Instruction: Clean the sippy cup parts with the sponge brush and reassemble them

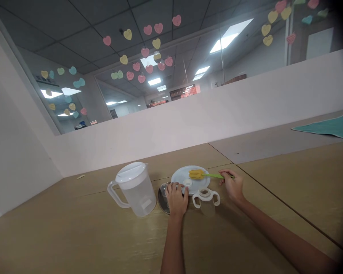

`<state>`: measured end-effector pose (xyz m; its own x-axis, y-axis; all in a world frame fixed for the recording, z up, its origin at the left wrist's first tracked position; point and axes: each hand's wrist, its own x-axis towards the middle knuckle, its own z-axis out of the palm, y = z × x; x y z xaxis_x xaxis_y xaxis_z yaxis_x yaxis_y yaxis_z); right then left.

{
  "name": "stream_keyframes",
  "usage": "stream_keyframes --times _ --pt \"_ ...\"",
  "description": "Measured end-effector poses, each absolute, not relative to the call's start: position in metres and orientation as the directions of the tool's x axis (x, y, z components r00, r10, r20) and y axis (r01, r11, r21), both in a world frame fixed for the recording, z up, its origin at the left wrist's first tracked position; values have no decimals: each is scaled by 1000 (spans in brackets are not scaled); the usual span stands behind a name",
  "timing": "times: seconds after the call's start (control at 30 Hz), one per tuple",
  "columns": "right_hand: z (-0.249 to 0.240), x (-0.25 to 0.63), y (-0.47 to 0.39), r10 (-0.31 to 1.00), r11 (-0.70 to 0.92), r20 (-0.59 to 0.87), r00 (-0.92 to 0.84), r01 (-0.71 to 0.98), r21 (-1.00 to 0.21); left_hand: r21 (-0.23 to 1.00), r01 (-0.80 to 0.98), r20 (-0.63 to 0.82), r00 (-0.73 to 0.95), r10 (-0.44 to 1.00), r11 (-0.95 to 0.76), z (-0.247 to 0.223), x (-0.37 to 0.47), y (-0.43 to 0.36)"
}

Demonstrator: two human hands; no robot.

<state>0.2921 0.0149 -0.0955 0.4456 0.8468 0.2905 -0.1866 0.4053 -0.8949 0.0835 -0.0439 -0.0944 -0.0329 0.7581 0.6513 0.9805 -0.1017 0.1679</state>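
Observation:
My right hand (233,184) is closed around the green handle of a bottle brush (196,174). Its yellow sponge head is over a white plate (175,176). Beside the sponge, a small white ring-shaped part (188,183) sits on the plate. My left hand (177,198) is bent over a dark round dish (161,203), its fingers curled at a clear plastic piece (164,189); what lies under the palm is hidden. Between my hands stands a clear baby bottle (208,207) with two white handles and an uncovered top.
A lidded translucent pitcher (138,194) stands left of the dish, its handle facing left. A teal cloth (328,126) lies at the far right. Behind the wooden table (103,243) rises a low white wall (160,135) with glass bearing heart-shaped notes.

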Motion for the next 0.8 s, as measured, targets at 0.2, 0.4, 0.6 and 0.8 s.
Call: stream_keyframes --times 0.2,0.4,0.6,0.8 --pt "-104 285 8 844 505 524 116 158 -849 157 984 668 -39 744 -89 -100 83 -42" --pt "-106 280 9 879 473 476 -16 147 -869 186 975 641 -28 767 -119 -100 83 -40" --pt "-105 281 18 960 280 281 -16 -29 -960 158 982 647 -24 762 -103 -98 84 -40" --pt "-110 283 27 970 240 243 0 -145 -960 1 991 659 101 745 -135 -87 85 -45"
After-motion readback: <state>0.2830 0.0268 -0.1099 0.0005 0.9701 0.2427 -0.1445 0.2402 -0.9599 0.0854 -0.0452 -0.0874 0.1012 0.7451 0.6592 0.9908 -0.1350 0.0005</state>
